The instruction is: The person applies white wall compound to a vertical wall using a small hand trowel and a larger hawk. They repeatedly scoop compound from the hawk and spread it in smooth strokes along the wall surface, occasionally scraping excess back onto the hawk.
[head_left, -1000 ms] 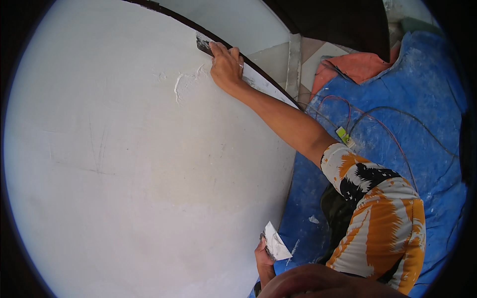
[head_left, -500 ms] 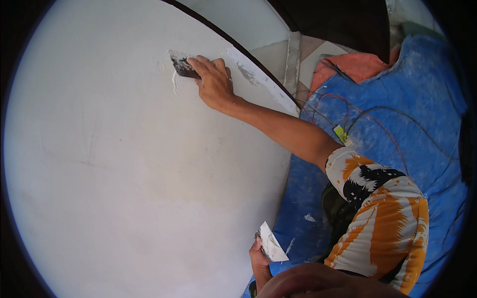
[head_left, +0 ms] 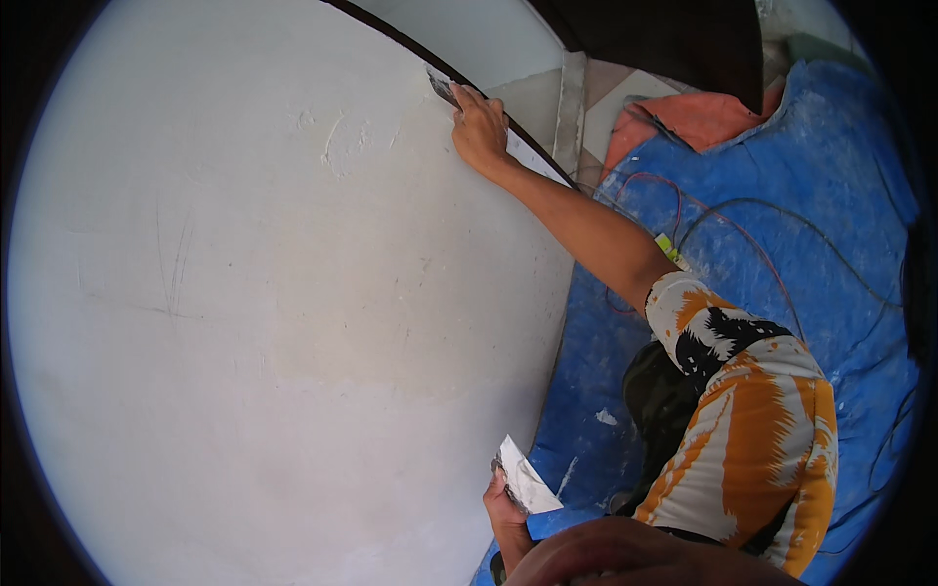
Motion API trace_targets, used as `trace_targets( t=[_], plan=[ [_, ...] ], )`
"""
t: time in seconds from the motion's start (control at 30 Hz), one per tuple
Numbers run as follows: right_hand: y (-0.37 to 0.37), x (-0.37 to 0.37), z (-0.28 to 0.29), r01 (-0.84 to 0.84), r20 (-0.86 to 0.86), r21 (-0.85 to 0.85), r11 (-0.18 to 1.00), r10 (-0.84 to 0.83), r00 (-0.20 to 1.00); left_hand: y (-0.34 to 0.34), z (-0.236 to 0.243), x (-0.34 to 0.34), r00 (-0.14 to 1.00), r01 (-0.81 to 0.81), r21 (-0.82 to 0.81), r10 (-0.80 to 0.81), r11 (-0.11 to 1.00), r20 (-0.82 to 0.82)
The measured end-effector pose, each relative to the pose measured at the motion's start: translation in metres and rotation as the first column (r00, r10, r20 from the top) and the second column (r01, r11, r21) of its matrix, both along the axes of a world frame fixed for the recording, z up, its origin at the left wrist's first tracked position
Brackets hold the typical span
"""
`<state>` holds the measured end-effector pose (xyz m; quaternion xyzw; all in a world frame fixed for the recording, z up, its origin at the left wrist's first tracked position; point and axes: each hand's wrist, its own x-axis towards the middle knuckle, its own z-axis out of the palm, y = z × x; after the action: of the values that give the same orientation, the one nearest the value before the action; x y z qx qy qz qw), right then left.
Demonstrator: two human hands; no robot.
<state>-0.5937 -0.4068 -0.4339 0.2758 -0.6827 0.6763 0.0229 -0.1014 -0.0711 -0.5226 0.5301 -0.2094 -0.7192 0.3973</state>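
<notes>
My right hand [head_left: 481, 132] is stretched far out with its fingers closed on a dark putty knife [head_left: 443, 89], whose blade is against the white wall [head_left: 293, 391] beside its dark edge strip. Thin raised streaks of white putty [head_left: 332, 137] show on the wall to the left of this hand. At the lower middle, close to my body, my left hand [head_left: 503, 503] grips a flat scraper [head_left: 529, 479], its face whitish and dark smears at one edge. The left hand's handle grip is mostly hidden.
A dusty blue sheet [head_left: 762, 225] covers the floor on the right, with dark and red cables [head_left: 752, 210] and a small yellow-green item [head_left: 666, 246] on it. An orange-red cloth [head_left: 703, 122] lies beyond. Behind the wall's dark edge [head_left: 532, 137] stands a pale post [head_left: 571, 107].
My right hand has moved the putty knife right and farther away, from the wall's face to its dark edge. Putty streaks now show where it was. The left hand has barely shifted.
</notes>
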Motion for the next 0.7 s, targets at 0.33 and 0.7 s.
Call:
trace_targets(
  t=[0.33, 0.7],
  plan=[
    [0.06, 0.069, 0.009, -0.203, -0.248, -0.131, 0.97, 0.166, 0.954, -0.02, -0.011, -0.013, 0.998, 0.017, -0.039, -0.019, 0.999, -0.055],
    [0.079, 0.065, -0.044, -0.209, 0.012, 0.051, 0.977, 0.209, 0.978, -0.021, -0.009, -0.019, 0.998, 0.048, 0.028, -0.047, 0.998, -0.04]
  ],
)
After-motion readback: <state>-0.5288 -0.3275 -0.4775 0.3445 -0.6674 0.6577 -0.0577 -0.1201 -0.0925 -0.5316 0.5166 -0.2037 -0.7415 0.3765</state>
